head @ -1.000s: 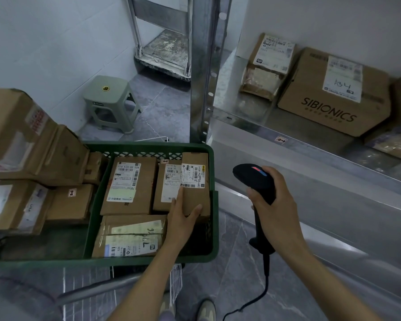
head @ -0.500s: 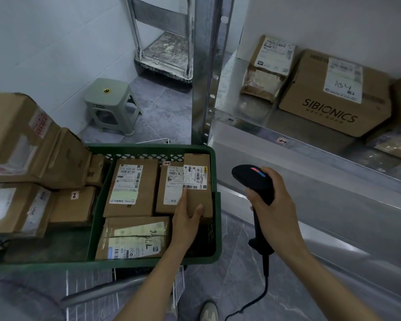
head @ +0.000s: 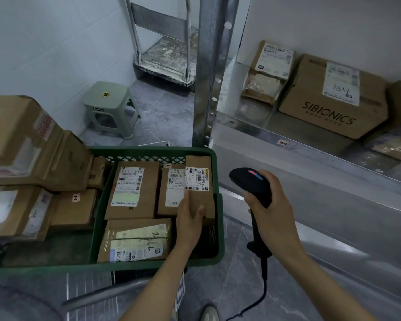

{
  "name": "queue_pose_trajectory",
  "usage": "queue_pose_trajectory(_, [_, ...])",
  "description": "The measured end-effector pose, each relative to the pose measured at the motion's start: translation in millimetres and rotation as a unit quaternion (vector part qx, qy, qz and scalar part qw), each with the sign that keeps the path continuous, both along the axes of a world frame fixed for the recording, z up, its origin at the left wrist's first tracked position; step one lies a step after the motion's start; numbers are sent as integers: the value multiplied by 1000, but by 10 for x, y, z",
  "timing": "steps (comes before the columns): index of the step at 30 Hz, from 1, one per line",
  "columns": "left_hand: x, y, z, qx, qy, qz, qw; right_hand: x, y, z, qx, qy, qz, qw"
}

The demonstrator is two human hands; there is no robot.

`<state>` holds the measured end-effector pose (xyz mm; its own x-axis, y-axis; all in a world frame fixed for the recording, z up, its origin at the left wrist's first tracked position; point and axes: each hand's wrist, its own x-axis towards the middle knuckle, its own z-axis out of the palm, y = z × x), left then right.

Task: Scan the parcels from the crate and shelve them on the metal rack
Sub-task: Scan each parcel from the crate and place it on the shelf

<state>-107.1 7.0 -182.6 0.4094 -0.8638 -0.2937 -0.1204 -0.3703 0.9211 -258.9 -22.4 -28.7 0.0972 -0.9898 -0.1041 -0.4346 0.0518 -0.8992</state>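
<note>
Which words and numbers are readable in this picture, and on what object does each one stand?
"SIBIONICS": big box on the rack.
"A34": handwritten on that box's label.
"516 K20-00 028": label of a parcel in the crate.
"2-1": tag on the rack's front edge.
Small print on the other labels is too blurred.
</note>
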Motion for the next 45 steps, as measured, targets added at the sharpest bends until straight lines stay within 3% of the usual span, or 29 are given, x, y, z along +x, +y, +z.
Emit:
queue_pose_trajectory(12, [110, 140, 118, 3, 26, -14, 1000, -23, 52, 45, -14, 1, -15, 1000])
queue_pose_trajectory(21, [453, 240, 623, -29, 56, -58, 996, 68, 151, 397, -53, -5, -38, 998])
queue_pose_trajectory(30, [593, 374, 1294, -63, -3, -130, 990, 83, 355, 975, -100, -12, -63, 993])
queue_pose_trajectory(45, [-436, 841, 1950, -123, -35, -155, 980, -1011, 905, 1518, -175, -39, -53, 982])
